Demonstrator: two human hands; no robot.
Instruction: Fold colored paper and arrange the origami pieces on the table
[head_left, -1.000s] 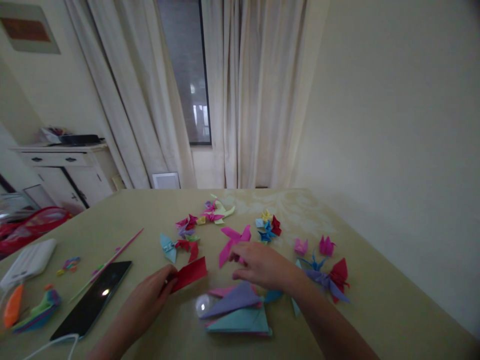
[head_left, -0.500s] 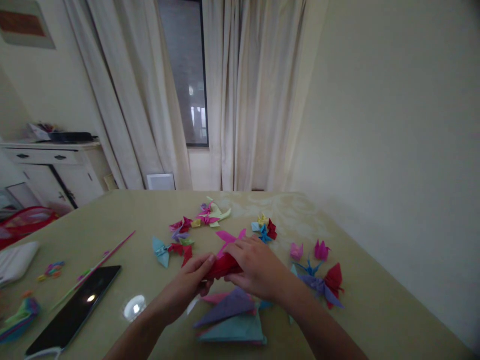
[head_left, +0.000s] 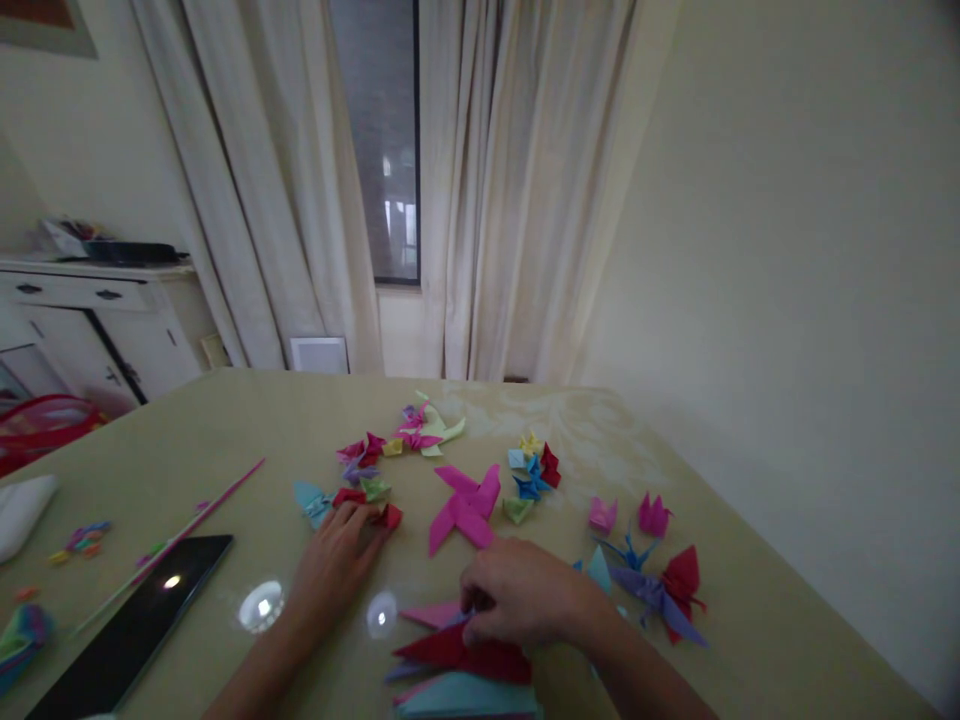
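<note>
My right hand [head_left: 517,595] is closed, thumb and fingers pinching a folded red paper piece [head_left: 457,650] over a pile of folded papers. In that pile lie a light blue folded paper [head_left: 465,693] and a pink one [head_left: 431,614]. Farther left, the fingers of my left hand [head_left: 341,550] curl over a red origami figure [head_left: 390,516], partly covering it. Beside that figure sit a light blue origami piece [head_left: 311,502] and a green one [head_left: 376,489]. Between and beyond my hands, a pink paper pinwheel [head_left: 466,508] lies flat on the table.
Several origami pieces lie at the back, with a blue flower [head_left: 532,482] among them. To the right are a pink tulip [head_left: 655,515] and a purple crane [head_left: 652,590]. A dark tablet [head_left: 142,625], a pink-green stick [head_left: 180,540] and a white object [head_left: 26,512] lie left.
My hands have moved apart. The red folded paper went down onto the pile with my right hand, while my left hand moved left to the red origami figure. The pinwheel is now uncovered.
</note>
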